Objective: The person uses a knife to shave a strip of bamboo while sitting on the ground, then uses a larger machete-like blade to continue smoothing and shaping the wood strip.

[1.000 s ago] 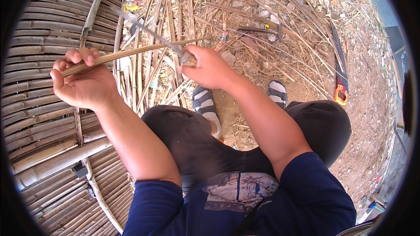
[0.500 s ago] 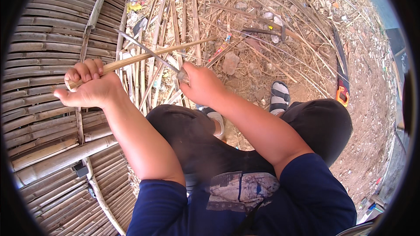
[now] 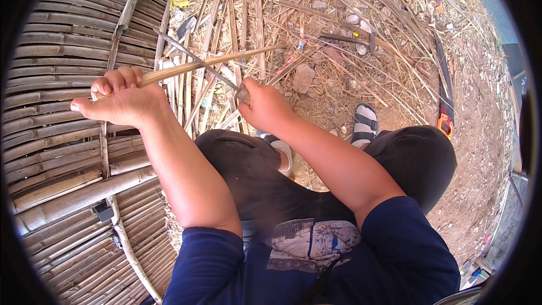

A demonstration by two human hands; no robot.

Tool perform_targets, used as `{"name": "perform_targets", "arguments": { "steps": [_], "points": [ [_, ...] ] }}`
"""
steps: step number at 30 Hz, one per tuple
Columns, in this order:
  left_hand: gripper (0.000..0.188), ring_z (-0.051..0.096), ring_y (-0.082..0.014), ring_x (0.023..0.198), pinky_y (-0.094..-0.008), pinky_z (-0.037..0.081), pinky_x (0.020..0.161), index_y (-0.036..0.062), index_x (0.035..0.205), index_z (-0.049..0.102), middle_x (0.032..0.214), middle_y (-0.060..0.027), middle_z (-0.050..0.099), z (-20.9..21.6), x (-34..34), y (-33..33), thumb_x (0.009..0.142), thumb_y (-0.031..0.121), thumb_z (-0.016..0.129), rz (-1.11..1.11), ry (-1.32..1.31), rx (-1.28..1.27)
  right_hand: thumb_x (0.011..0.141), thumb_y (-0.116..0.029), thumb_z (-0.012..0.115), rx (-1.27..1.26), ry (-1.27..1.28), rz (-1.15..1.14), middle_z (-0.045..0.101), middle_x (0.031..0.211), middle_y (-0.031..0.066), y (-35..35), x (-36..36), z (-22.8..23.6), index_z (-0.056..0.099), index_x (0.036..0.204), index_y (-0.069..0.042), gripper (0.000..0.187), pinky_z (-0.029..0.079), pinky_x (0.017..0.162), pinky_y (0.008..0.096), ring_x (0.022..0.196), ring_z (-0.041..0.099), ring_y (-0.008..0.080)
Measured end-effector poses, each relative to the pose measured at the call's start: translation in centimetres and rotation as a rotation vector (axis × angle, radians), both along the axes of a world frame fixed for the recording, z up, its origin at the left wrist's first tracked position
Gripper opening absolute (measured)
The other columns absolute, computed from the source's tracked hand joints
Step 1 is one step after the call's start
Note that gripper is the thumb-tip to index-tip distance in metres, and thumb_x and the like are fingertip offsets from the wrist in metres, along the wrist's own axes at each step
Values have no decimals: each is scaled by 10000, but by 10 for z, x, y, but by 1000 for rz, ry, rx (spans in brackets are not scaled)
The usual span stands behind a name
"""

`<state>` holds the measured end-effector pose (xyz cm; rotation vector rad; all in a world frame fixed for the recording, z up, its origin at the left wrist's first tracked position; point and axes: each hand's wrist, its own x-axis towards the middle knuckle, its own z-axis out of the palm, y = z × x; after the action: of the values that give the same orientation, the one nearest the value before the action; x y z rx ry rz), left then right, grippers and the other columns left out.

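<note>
My left hand (image 3: 129, 97) has its fingers wrapped round the near end of a pale bamboo strip (image 3: 240, 55), with the thumb stretched out to the side. The strip points away to the right and tapers at its far end. In my right hand (image 3: 266, 106) is the handle of a knife (image 3: 195, 59), closed in the fist. Its long, narrow blade slants up to the left and crosses the strip about midway. Most of the handle is hidden by my fingers.
A bamboo slat wall or platform (image 3: 62, 85) fills the left side. Split bamboo pieces (image 3: 259, 28) and straw litter the ground ahead. A handsaw (image 3: 444, 93) with an orange handle lies at the right. A dark-bladed tool (image 3: 344, 39) and a stone (image 3: 304, 78) lie farther off.
My left hand has shifted slightly to the right, and its wrist has turned a little. The strip and knife still cross. The whole view has also moved slightly.
</note>
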<state>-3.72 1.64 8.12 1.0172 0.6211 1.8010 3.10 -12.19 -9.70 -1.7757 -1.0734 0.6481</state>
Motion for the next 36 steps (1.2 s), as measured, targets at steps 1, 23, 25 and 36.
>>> {"name": "perform_targets", "arguments": {
  "steps": [1, 23, 25, 36],
  "points": [
    [614, 165, -127, 476, -301, 136, 483, 192, 676, 247, 522, 35, 199, 0, 0, 0, 947, 731, 359, 1, -4, 5, 818, -122, 689, -6, 12, 15, 644, 752, 238, -1, 0, 8, 501, 1112, -3, 369, 508, 666, 519, 758, 660, 440],
    [551, 168, -126, 468, -297, 158, 473, 184, 686, 249, 525, 40, 191, 1, 8, -3, 981, 632, 378, 64, -10, -25, 818, -125, 688, 39, 6, -70, 685, 892, 235, 5, -1, -12, 530, 1080, -28, 321, 536, 720, 513, 829, 684, 428],
    [544, 168, -127, 467, -298, 155, 471, 181, 686, 260, 527, 40, 196, 1, 6, 0, 981, 621, 389, 103, -38, -80, 822, -124, 682, -176, 43, -181, 689, 922, 252, -1, 7, -77, 552, 1108, -19, 331, 543, 756, 513, 872, 685, 432],
    [603, 174, -130, 469, -294, 182, 470, 177, 663, 278, 517, 28, 211, 3, 14, 0, 952, 703, 337, 30, 29, 30, 828, -204, 649, -271, 114, -484, 693, 979, 287, -28, 16, -150, 589, 1191, 34, 437, 541, 818, 485, 923, 677, 446]
  ]
}}
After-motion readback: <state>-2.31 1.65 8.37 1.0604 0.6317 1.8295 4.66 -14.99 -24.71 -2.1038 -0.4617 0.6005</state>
